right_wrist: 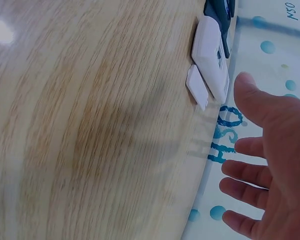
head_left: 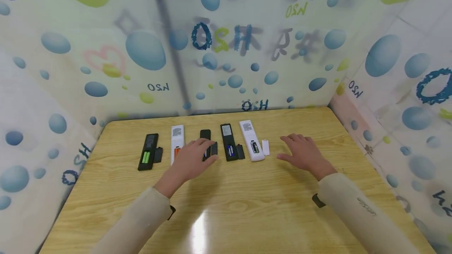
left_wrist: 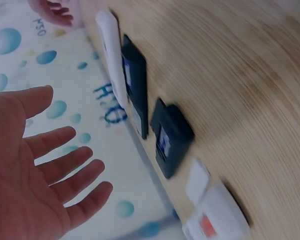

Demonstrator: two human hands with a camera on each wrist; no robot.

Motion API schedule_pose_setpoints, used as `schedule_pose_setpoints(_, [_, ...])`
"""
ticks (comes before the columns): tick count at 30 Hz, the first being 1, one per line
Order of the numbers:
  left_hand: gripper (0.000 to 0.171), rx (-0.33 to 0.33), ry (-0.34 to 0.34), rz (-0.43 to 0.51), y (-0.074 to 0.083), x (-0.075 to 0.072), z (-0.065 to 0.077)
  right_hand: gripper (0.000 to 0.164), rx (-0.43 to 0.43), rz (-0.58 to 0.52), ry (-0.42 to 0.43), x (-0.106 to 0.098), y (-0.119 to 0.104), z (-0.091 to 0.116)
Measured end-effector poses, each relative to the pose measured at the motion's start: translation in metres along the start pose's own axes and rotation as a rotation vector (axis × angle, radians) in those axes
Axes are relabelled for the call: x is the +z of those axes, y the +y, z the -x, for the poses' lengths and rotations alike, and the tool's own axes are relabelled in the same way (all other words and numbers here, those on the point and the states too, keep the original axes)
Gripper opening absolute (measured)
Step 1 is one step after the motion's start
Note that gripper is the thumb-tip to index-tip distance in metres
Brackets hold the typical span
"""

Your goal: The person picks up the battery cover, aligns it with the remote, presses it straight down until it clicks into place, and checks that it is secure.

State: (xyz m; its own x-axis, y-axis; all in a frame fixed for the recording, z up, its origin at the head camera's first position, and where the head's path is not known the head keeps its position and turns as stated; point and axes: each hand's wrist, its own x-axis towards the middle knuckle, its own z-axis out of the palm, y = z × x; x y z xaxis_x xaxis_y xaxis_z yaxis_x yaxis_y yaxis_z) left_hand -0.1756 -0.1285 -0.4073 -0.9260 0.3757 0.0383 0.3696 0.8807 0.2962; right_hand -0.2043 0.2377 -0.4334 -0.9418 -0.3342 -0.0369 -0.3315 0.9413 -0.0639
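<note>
Several remote controls lie in a row with battery bays showing. A black remote (head_left: 151, 141) with green batteries (head_left: 146, 157) is farthest left, its cover (head_left: 158, 155) alongside. My left hand (head_left: 193, 154) hovers over the row, fingers spread and holding nothing; it partly hides a white remote (head_left: 177, 132) with orange batteries and a black remote (head_left: 205, 133). Another black remote (head_left: 226, 130) with blue batteries has its black cover (head_left: 240, 151) beside it. To the right of the white remote (head_left: 249, 134) and its white cover (head_left: 266, 147), my right hand (head_left: 301, 153) is empty, fingers extended.
The wooden table (head_left: 247, 207) ends at the back against a wall covering (head_left: 226, 69) printed with blue and green dots. Similar patterned coverings stand left and right. A dark band (head_left: 319, 200) shows under the right cuff, and light glares off the front of the tabletop.
</note>
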Motion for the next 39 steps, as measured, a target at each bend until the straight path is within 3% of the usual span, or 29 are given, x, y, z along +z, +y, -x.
schedule_pose_setpoints(8, [0.049, -0.028, -0.17, 0.398, 0.025, 0.015, -0.046, 0.068, -0.001, 0.001, -0.025, 0.003, -0.005, -0.014])
schedule_pose_setpoints(13, [0.045, -0.076, -0.201, 0.527, 0.038, 0.027, -0.067, 0.066, -0.01, 0.018, -0.042, 0.003, -0.009, -0.022])
schedule_pose_setpoints(21, [0.058, -0.203, -0.237, 0.565, 0.059, 0.05, -0.089, 0.061, 0.014, 0.028, -0.111, -0.001, -0.016, -0.034])
schedule_pose_setpoints(29, [0.068, -0.325, -0.236, 0.584, 0.075, 0.065, -0.098, 0.051, 0.024, -0.002, -0.134, 0.01, -0.021, -0.051])
schedule_pose_setpoints(39, [0.055, -0.399, -0.173, 0.538, 0.095, 0.078, -0.102, 0.045, 0.032, -0.025, -0.148, 0.024, -0.02, -0.062])
